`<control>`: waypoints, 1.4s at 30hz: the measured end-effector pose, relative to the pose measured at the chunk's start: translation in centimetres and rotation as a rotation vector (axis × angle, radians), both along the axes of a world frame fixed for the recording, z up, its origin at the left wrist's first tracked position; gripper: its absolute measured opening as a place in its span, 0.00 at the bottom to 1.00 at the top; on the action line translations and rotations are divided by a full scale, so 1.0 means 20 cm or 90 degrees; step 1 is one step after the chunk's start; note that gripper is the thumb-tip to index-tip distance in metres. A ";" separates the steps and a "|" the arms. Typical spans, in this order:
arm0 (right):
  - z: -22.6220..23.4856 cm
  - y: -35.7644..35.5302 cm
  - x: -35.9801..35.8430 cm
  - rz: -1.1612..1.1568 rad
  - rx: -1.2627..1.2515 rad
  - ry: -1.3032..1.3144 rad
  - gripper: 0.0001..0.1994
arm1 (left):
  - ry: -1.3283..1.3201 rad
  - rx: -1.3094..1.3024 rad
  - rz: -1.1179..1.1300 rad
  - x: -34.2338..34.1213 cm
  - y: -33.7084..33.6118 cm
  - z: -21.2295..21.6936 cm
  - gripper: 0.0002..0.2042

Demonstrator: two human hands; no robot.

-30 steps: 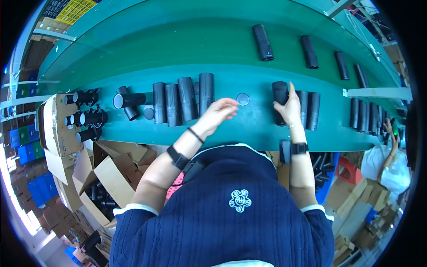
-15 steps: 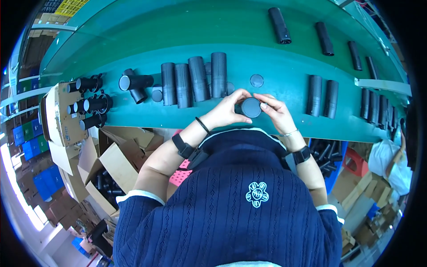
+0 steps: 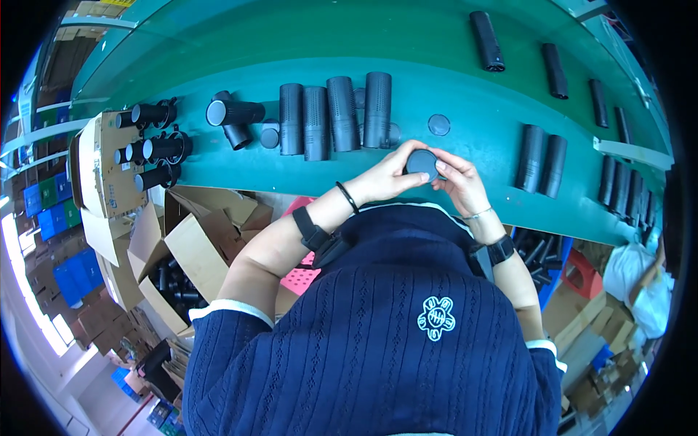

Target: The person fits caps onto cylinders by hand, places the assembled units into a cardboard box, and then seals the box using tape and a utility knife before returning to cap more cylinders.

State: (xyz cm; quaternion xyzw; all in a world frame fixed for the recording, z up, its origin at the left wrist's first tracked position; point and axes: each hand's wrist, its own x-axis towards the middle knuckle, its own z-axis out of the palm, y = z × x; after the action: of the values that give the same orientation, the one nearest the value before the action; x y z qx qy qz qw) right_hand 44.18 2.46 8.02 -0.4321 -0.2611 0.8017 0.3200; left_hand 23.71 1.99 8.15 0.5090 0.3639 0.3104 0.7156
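In front of my chest, a round dark cap (image 3: 422, 166) faces upward between my two hands. My left hand (image 3: 387, 176) grips it from the left side, thumb on its edge. On its right edge press the fingers of my right hand (image 3: 462, 182). Whether the cap sits on a tube is hidden by my hands. A loose dark disc (image 3: 439, 125) lies flat on the green table (image 3: 465, 94) just beyond. Left of it lie several black ribbed tubes (image 3: 342, 114) side by side, with round caps (image 3: 270, 136) partly tucked beside them.
Two black tubes (image 3: 530, 158) lie to the right, more (image 3: 620, 187) at the far right. Spaced tubes (image 3: 487, 41) lie along the far green strip. Crossed tubes (image 3: 236, 112) and ringed ones (image 3: 166, 147) are left, near a cardboard box (image 3: 116, 163). Open cartons (image 3: 200, 251) stand below.
The view has shifted, so the table's items appear moved. Both hands still hold the cap; its face has tilted, and my left thumb now rests on its edge.
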 end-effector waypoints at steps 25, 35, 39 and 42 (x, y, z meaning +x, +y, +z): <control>0.10 0.00 0.04 0.147 0.376 -0.157 0.32 | 0.260 0.385 0.060 0.05 -0.03 -0.01 0.33; 0.18 -0.03 -0.06 0.169 0.616 -0.458 0.32 | 0.291 0.279 0.088 0.06 -0.05 0.01 0.29; 0.15 0.01 -0.04 0.215 0.626 -0.478 0.35 | 0.330 0.268 0.151 0.08 -0.05 0.00 0.28; 0.15 0.02 -0.02 0.171 0.423 -0.175 0.32 | 0.316 0.250 0.114 0.05 -0.05 0.02 0.27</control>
State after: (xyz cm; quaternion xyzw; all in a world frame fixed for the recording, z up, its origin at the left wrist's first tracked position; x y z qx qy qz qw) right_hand 43.84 2.83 11.00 -0.3703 -0.6015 0.6426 0.2969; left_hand 24.76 1.02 8.45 0.6634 0.5038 0.3027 0.4631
